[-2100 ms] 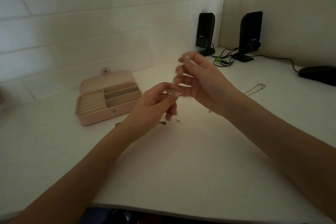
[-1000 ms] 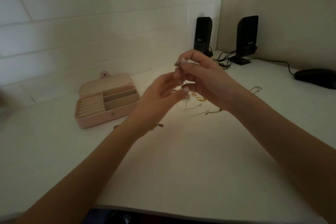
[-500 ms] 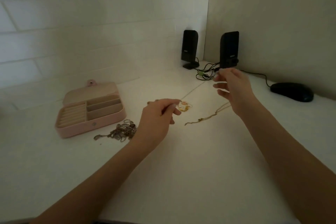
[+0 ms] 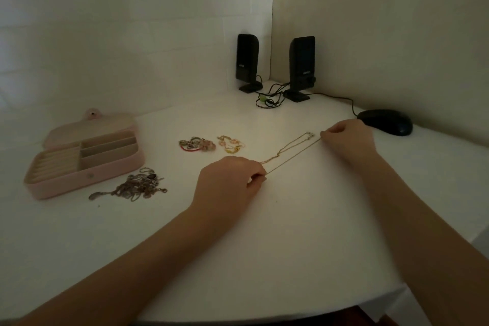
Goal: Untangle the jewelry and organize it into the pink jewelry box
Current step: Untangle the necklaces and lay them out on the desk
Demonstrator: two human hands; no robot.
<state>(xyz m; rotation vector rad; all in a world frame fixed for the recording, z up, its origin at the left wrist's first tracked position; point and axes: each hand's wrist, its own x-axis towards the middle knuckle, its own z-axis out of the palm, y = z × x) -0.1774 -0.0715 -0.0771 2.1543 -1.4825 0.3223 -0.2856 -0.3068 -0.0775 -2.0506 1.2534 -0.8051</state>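
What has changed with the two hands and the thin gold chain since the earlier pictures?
The hands, earlier raised and close together, have come down to the white table and moved apart. The left hand and right hand each pinch one end of the thin gold chain, now drawn out between them. The open pink jewelry box stays at the left, with no jewelry visible in it.
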